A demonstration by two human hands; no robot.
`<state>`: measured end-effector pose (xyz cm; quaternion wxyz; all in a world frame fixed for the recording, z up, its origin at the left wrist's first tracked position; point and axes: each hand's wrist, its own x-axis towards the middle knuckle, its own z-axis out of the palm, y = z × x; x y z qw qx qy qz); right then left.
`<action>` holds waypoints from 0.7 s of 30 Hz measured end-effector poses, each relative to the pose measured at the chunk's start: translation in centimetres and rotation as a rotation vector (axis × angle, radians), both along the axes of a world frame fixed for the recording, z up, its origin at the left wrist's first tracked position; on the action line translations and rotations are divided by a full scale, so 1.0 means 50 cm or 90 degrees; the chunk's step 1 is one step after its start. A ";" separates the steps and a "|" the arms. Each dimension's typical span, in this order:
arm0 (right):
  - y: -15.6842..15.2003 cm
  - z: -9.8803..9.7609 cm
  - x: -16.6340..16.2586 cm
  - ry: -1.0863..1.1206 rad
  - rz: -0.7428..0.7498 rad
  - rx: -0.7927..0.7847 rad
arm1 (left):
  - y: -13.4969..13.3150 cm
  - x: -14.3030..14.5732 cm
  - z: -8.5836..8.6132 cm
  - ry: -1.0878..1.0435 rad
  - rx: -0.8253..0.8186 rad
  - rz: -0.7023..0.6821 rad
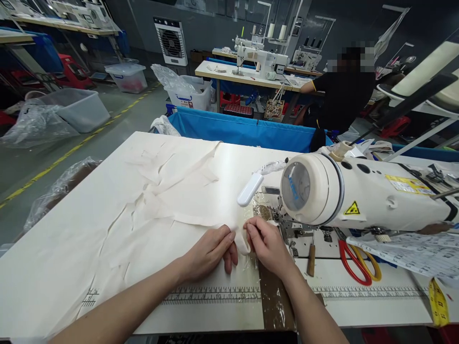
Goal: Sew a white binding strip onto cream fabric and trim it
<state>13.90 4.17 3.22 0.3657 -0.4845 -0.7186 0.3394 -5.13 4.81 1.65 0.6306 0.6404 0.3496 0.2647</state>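
My left hand and right hand meet just left of the sewing machine. Each pinches the same narrow end of the cream fabric, fingers curled onto it. The rest of the cloth spreads rumpled over the table, farther left of the machine. Red-handled scissors lie below the machine's arm, toward me

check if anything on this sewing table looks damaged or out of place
A worn brown patch with peeling clear tape mars the table by the right hand. The cream fabric, pinched by that and the left hand, lies creased. The scissors lie flat beside the sewing machine; nothing else stands out.
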 end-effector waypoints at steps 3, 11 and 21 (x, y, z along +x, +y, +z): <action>0.000 0.003 0.004 0.005 0.015 -0.018 | 0.001 0.000 -0.001 0.013 0.023 -0.005; -0.001 0.007 0.007 -0.028 0.058 -0.015 | 0.001 -0.002 0.010 0.074 0.080 -0.024; -0.006 0.007 0.013 -0.022 0.041 -0.017 | 0.000 -0.006 0.015 0.125 0.148 -0.068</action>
